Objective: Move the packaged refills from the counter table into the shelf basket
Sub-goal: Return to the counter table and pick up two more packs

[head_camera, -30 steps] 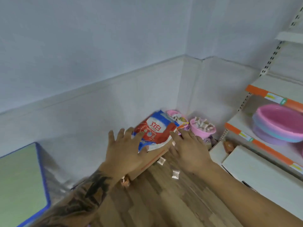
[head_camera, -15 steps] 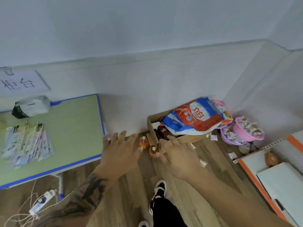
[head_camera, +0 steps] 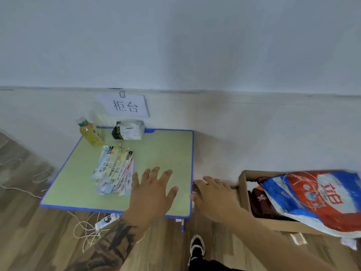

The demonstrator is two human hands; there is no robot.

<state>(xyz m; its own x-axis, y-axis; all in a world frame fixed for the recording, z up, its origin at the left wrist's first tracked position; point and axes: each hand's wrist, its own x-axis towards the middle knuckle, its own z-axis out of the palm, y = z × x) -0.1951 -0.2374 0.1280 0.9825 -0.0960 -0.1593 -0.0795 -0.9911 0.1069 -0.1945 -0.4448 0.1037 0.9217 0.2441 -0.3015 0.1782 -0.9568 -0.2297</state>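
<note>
A fanned pile of long, colourful packaged refills (head_camera: 114, 171) lies on the green, blue-edged counter table (head_camera: 166, 153). My left hand (head_camera: 151, 189) hovers over the table just right of the pile, fingers spread and straight, holding nothing. My right hand (head_camera: 212, 194) hangs past the table's right edge, above the floor, fingers loosely bent and empty. The shelf basket is out of view.
A yellow drink bottle (head_camera: 89, 132) and a white-and-black packet (head_camera: 129, 130) stand at the table's back edge under a paper sign (head_camera: 127, 105). A cardboard box (head_camera: 244, 188) with a red-blue-white bag (head_camera: 320, 200) sits on the floor to the right. Cords (head_camera: 86, 229) lie below the table.
The view has swung left from the shelf corner to the counter table. Both empty hands have moved from near the cardboard box to the table, the left one now beside the refills.
</note>
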